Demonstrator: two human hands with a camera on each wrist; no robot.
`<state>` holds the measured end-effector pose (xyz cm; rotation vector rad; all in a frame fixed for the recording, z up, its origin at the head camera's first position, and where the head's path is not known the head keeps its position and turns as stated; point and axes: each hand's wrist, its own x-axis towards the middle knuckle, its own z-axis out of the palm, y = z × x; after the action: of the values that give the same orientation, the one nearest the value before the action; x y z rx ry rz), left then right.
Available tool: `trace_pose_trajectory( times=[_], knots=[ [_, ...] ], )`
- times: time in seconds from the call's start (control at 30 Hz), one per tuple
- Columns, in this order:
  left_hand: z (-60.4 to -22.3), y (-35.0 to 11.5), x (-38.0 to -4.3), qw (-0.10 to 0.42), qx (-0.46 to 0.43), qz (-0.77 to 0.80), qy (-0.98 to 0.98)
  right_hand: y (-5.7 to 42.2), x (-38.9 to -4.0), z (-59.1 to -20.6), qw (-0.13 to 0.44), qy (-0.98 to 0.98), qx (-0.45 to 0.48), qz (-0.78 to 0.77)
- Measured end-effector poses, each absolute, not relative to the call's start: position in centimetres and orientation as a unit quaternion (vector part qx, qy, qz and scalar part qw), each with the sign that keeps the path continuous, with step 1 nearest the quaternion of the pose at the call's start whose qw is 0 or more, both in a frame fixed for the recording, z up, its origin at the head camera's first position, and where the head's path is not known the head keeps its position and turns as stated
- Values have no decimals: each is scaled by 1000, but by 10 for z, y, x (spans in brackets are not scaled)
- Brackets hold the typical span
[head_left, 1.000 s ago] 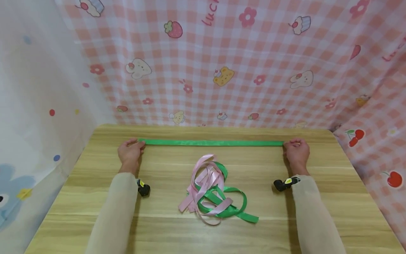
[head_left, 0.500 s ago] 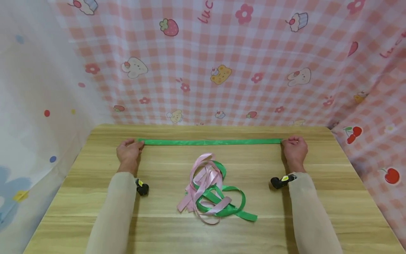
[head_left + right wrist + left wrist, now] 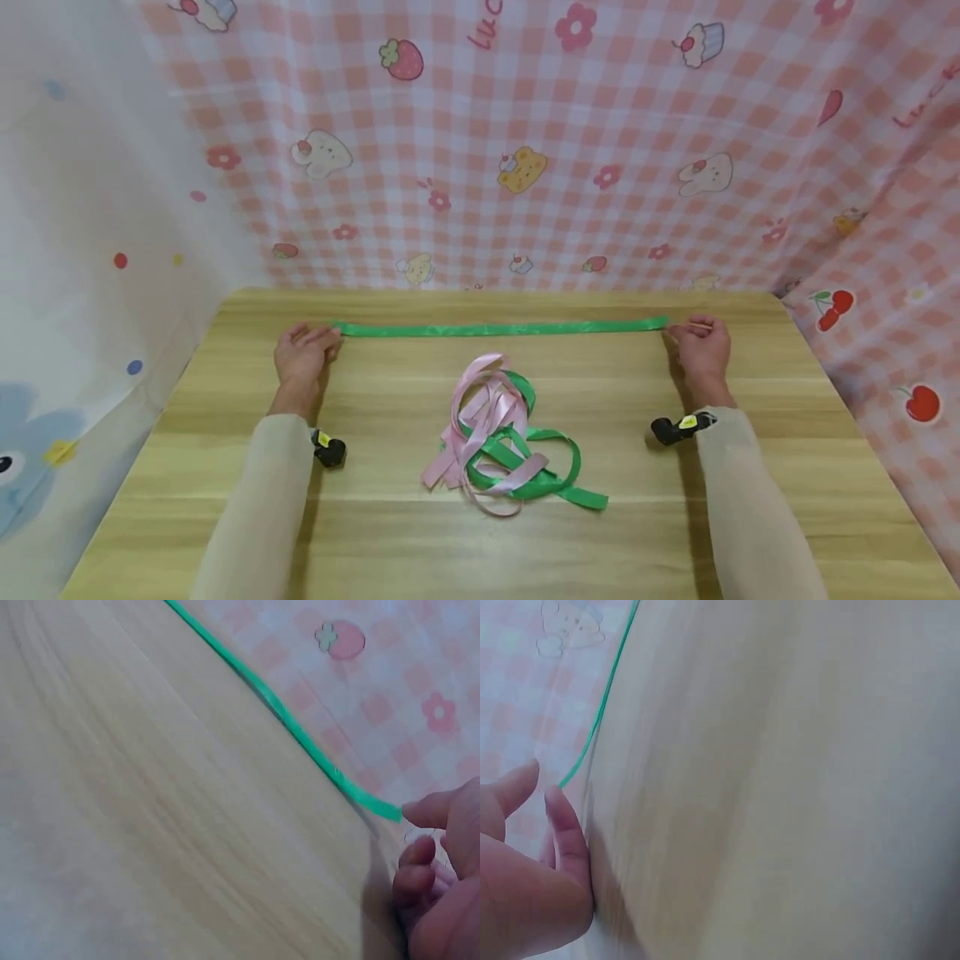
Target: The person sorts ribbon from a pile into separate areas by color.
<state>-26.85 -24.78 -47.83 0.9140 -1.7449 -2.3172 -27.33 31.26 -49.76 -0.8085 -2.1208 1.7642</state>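
Green satin ribbon (image 3: 495,330): located on the far part of the table (image 3: 585,558), between the two hands. It lies as one narrow strip, long axis running left to right, roughly parallel to the table's far edge. One end points to the left hand, the other to the right. In the right wrist view the strip bends close to its right end.

Left hand (image 3: 302,360): at the ribbon's left end. The wrist view shows thumb and finger spread, with a gap between them; the ribbon's end reaches a fingertip. Whether it lies against the skin cannot be told.

Right hand (image 3: 702,350): at the opposite end. One digit extends towards the ribbon's tip, the others bend loosely below it, apart from the strip. The extended fingertip is at or just beside the ribbon; contact cannot be confirmed.

Pile of pink and green ribbon (image 3: 502,417): near the middle of the table, on the person's side of the strip and apart from it. Loops overlap; a flat green tail (image 3: 584,498) projects to the right, and pink ends show at left.

Beige sleeves (image 3: 255,500) cover both forearms. Pink-and-white checked cloth (image 3: 480,125) hangs behind the table.
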Motion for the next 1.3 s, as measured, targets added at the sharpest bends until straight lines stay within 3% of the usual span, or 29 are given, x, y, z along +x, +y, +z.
trace_pose_trajectory(
  times=[0.3,0.73,1.3],
  knots=[
    [-474,-226,-243,63,198,-691,-692,276,-252,-483,165,-800,-234,527],
    [-453,-141,-206,-60,-30,-651,-756,179,-232,-471,-44,-851,95,515],
    [-469,-110,-201,-114,-79,-630,-764,133,-223,-478,-110,-851,119,500]
  ],
)
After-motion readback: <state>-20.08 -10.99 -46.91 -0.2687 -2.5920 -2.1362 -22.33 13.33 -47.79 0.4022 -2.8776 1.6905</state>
